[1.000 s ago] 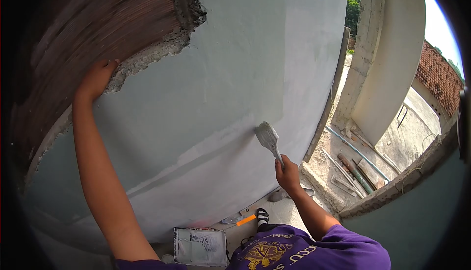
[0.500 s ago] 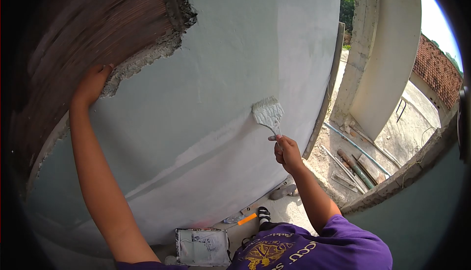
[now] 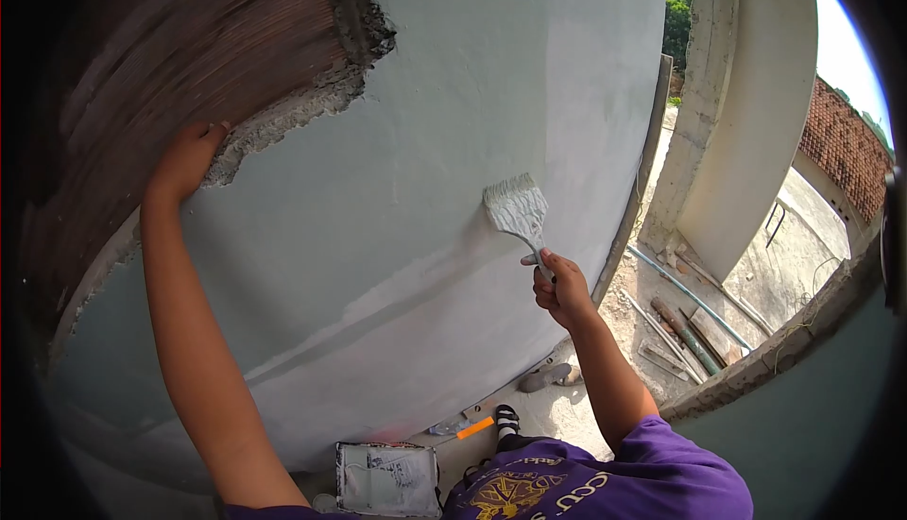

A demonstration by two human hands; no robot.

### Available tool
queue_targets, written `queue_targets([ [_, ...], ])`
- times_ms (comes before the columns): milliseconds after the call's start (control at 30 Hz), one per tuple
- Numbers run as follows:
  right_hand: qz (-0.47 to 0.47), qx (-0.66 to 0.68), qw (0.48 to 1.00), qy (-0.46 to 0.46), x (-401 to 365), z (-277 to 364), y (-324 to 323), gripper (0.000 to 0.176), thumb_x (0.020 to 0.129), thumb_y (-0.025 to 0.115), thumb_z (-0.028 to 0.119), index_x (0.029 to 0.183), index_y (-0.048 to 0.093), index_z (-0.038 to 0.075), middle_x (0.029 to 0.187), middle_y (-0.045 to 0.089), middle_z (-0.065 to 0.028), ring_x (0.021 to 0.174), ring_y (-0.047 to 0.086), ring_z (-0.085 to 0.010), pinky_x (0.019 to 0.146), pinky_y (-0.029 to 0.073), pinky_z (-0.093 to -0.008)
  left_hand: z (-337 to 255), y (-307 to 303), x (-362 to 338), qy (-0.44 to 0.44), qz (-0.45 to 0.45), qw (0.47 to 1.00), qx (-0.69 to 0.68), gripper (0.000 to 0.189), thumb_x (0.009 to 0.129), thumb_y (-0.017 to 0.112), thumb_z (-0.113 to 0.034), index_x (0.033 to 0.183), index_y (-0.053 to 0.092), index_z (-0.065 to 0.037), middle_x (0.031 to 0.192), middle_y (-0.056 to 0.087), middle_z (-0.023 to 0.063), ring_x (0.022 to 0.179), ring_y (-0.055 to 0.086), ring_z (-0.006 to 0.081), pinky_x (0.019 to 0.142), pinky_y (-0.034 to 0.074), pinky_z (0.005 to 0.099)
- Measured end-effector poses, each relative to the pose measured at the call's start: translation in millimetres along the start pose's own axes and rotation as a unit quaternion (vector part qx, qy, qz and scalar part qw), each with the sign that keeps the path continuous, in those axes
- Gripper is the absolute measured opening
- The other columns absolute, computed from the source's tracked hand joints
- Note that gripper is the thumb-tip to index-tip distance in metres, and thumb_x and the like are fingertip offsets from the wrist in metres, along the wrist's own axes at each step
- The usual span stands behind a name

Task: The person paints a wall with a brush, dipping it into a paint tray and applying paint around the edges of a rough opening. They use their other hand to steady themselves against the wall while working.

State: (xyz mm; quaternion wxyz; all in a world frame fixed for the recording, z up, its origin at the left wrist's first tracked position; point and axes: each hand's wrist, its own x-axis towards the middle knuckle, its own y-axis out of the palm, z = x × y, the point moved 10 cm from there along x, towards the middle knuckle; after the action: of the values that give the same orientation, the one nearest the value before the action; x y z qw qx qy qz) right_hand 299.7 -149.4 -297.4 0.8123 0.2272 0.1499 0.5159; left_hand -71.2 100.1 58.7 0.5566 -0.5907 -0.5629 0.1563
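Observation:
My right hand (image 3: 565,288) is closed around the handle of a wide paintbrush (image 3: 518,210) coated in pale paint, its bristles pointing up against the wall (image 3: 435,142). The wall is grey-green above and paler below, with a streaked boundary between the two. On the left, my left hand (image 3: 187,159) rests at the rough broken edge of the plaster (image 3: 293,112), beside the exposed brown ridged surface (image 3: 203,48). Its fingers are bent over the edge, partly hidden, and I cannot make out whether they grip it.
A paint-smeared tray (image 3: 388,479) sits on the floor below, near an orange strip (image 3: 475,427) and my sandalled foot (image 3: 507,418). Pipes and rods (image 3: 688,323) lie beyond the wall's right end. A concrete ledge (image 3: 784,339) runs along the lower right.
The brush and my right hand sit slightly differently against the wall, with the bristles a little higher. The whole view has shifted slightly; my left hand remains at the broken edge.

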Motion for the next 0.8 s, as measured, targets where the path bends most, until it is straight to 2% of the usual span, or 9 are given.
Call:
queue_targets([
  [133, -0.036, -0.021, 0.998, 0.036, 7.1, -54.7, -37.2, 0.035, 0.100, 0.045, 0.032, 0.103, 0.059, -0.001, 0.053, 0.033, 0.0038, 0.041, 0.023, -0.0057, 0.038, 0.018, -0.0224, -1.5, -1.4, -1.8, -0.016, 0.010, 1.000, 0.026, 0.058, 0.094, 0.046, -0.046, 0.123, 0.058, 0.002, 0.123, 0.059, 0.0223, 0.112, 0.057, 0.0337, 0.097, 0.040, 0.0392],
  [200, -0.060, -0.029, 0.995, 0.073, -5.4, -86.8, -59.4, 0.036, 0.100, 0.044, 0.032, 0.102, 0.058, -0.001, 0.053, 0.031, 0.0034, 0.040, 0.021, -0.0062, 0.038, 0.017, -0.0226, -2.6, -3.2, -4.9, -0.023, 0.000, 0.999, 0.028, 0.059, 0.093, 0.047, -0.047, 0.123, 0.057, 0.002, 0.123, 0.059, 0.0223, 0.112, 0.057, 0.0339, 0.097, 0.040, 0.0390],
  [267, -0.074, -0.022, 0.995, 0.071, -22.3, -98.5, -73.7, 0.036, 0.099, 0.046, 0.032, 0.101, 0.059, -0.002, 0.052, 0.033, 0.0035, 0.039, 0.023, -0.0061, 0.037, 0.017, -0.0230, -1.0, -4.3, -4.0, -0.030, -0.006, 0.999, 0.031, 0.060, 0.092, 0.047, -0.048, 0.123, 0.057, 0.002, 0.123, 0.059, 0.0223, 0.113, 0.057, 0.0340, 0.098, 0.040, 0.0391],
  [367, -0.070, 0.001, 0.997, 0.036, -26.1, -79.5, -63.9, 0.036, 0.098, 0.047, 0.032, 0.099, 0.059, -0.002, 0.051, 0.034, 0.0035, 0.039, 0.023, -0.0061, 0.037, 0.018, -0.0229, 2.5, -3.4, -2.2, -0.037, 0.001, 0.999, 0.033, 0.062, 0.091, 0.047, -0.049, 0.124, 0.057, 0.002, 0.124, 0.059, 0.0223, 0.113, 0.057, 0.0342, 0.098, 0.040, 0.0396],
  [533, -0.019, 0.021, 0.997, -0.067, -18.7, 4.9, -8.3, 0.036, 0.098, 0.047, 0.032, 0.098, 0.059, -0.003, 0.051, 0.034, 0.0035, 0.040, 0.024, -0.0053, 0.038, 0.018, -0.0225, -3.6, -3.5, -7.4, -0.037, 0.015, 0.999, 0.030, 0.063, 0.090, 0.048, -0.050, 0.127, 0.056, 0.000, 0.126, 0.058, 0.0225, 0.116, 0.056, 0.0343, 0.099, 0.040, 0.0403],
  [600, -0.017, 0.002, 0.997, -0.071, -5.1, 18.0, 5.3, 0.037, 0.099, 0.046, 0.032, 0.098, 0.059, -0.003, 0.051, 0.033, 0.0037, 0.040, 0.024, -0.0053, 0.038, 0.018, -0.0224, -3.7, -4.3, -7.5, -0.039, 0.010, 0.999, 0.035, 0.063, 0.090, 0.048, -0.050, 0.127, 0.056, 0.000, 0.126, 0.058, 0.0219, 0.116, 0.056, 0.0344, 0.099, 0.040, 0.0402],
  [633, -0.017, -0.008, 0.997, -0.072, -2.7, 20.2, 8.4, 0.038, 0.099, 0.046, 0.032, 0.098, 0.059, -0.003, 0.051, 0.033, 0.0038, 0.040, 0.024, -0.0053, 0.038, 0.018, -0.0224, -3.3, -4.5, -7.7, -0.041, 0.008, 0.998, 0.037, 0.063, 0.090, 0.048, -0.050, 0.127, 0.056, 0.000, 0.126, 0.058, 0.0216, 0.116, 0.056, 0.0344, 0.099, 0.040, 0.0402],
  [733, -0.025, 0.015, 0.999, 0.020, 12.1, -22.9, -9.5, 0.039, 0.099, 0.045, 0.033, 0.099, 0.058, -0.003, 0.051, 0.033, 0.0040, 0.040, 0.023, -0.0058, 0.038, 0.018, -0.0223, -3.9, -4.1, -7.5, -0.032, 0.007, 0.999, 0.028, 0.063, 0.090, 0.048, -0.050, 0.127, 0.056, 0.000, 0.126, 0.058, 0.0215, 0.116, 0.055, 0.0348, 0.099, 0.040, 0.0406],
  [800, -0.046, 0.001, 0.998, 0.048, 7.4, -48.2, -31.7, 0.040, 0.098, 0.044, 0.034, 0.100, 0.058, -0.003, 0.051, 0.033, 0.0041, 0.039, 0.023, -0.0063, 0.037, 0.018, -0.0230, -4.1, -5.4, -8.1, -0.034, -0.008, 0.999, 0.031, 0.062, 0.090, 0.048, -0.050, 0.126, 0.057, 0.000, 0.125, 0.059, 0.0213, 0.114, 0.057, 0.0342, 0.098, 0.041, 0.0408],
])
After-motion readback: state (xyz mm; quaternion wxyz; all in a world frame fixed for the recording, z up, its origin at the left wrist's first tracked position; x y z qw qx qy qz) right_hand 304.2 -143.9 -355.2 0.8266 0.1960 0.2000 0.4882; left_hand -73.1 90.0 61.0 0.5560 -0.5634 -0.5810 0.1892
